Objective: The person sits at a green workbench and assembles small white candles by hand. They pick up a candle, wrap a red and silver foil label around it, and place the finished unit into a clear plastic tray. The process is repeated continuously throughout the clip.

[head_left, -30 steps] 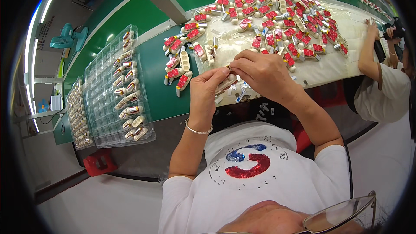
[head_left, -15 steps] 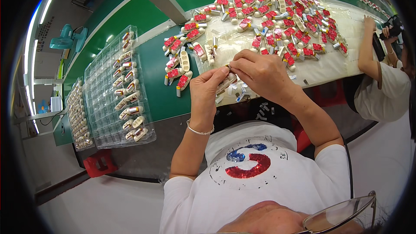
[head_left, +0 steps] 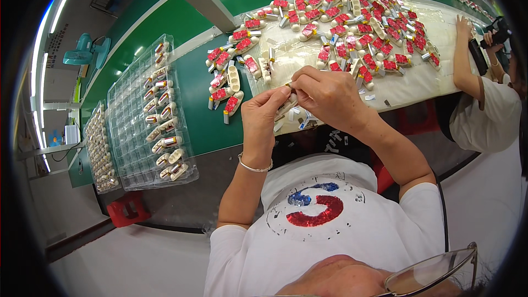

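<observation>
Two hands meet over the near edge of the green work table (head_left: 198,96), pinching one small cream-coloured plastic part (head_left: 287,104) between them. The left hand (head_left: 263,114) has thumb and forefinger pressed together on the near end of the part, and the right hand (head_left: 328,96) closes its fingertips on the upper end from the other side, so the part sits in the narrow gap between the two sets of fingers and is mostly hidden by them. A thin silver bracelet (head_left: 254,168) circles the left wrist.

Just beyond the hands, a sheet of clear plastic film (head_left: 407,85) covers the table and carries a loose heap of cream parts with red labels (head_left: 363,33), with a few small pale scraps scattered near the hands. More of the same labelled parts (head_left: 228,80) lie to the left of the grip, directly on the green surface. Farther left stands a clear plastic blister tray (head_left: 140,132) with rows of parts set in its pockets, and a second tray (head_left: 99,151) lies beside it. At the far right, another person (head_left: 484,115) in a white shirt rests an arm on the table.
</observation>
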`<state>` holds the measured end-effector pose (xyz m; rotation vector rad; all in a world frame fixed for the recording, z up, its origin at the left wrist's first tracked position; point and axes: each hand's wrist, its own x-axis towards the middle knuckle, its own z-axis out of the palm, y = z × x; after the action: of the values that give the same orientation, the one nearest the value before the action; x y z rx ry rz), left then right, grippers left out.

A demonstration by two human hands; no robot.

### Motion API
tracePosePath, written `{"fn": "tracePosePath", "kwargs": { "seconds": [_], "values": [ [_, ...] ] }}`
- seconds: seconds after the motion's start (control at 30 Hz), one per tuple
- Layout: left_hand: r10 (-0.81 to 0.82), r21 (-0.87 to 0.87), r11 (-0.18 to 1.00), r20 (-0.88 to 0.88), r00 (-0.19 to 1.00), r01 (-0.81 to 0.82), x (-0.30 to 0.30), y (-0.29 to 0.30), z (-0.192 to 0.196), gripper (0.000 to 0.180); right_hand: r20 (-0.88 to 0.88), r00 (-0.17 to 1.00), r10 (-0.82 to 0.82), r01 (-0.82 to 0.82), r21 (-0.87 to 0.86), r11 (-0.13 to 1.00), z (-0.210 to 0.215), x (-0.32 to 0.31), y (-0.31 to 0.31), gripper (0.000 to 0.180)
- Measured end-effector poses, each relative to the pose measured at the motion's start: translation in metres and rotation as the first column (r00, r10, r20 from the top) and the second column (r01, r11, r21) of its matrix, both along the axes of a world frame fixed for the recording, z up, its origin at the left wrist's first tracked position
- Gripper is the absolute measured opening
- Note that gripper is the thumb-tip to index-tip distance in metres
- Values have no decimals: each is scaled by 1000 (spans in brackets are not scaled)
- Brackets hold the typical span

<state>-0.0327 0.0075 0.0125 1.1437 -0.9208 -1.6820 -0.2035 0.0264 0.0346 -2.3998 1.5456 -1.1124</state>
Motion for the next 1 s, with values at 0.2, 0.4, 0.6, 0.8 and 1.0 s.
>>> {"fn": "tracePosePath", "kwargs": {
  "seconds": [0.2,0.4,0.6,0.8,1.0],
  "values": [
    [9,-29,1000,3,1000,-9,-2,0,-1,16,-11,1000,3,-4,-8,1000,-1,-1,0,7],
    [11,-57,998,4,1000,-10,-3,2,0,18,-45,998,-35,34,-22,999,2,-1,0,6],
    [12,-41,999,9,1000,-12,-3,0,0,17,29,1000,-7,7,-5,1000,0,-3,-1,6],
    [10,-47,999,14,1000,-9,-3,1,5,17,183,983,34,-45,55,998,0,-9,-4,4],
    [37,-107,994,68,997,-30,-6,5,7,18,170,986,-4,-14,106,994,3,-7,-2,5]
  ]
}}
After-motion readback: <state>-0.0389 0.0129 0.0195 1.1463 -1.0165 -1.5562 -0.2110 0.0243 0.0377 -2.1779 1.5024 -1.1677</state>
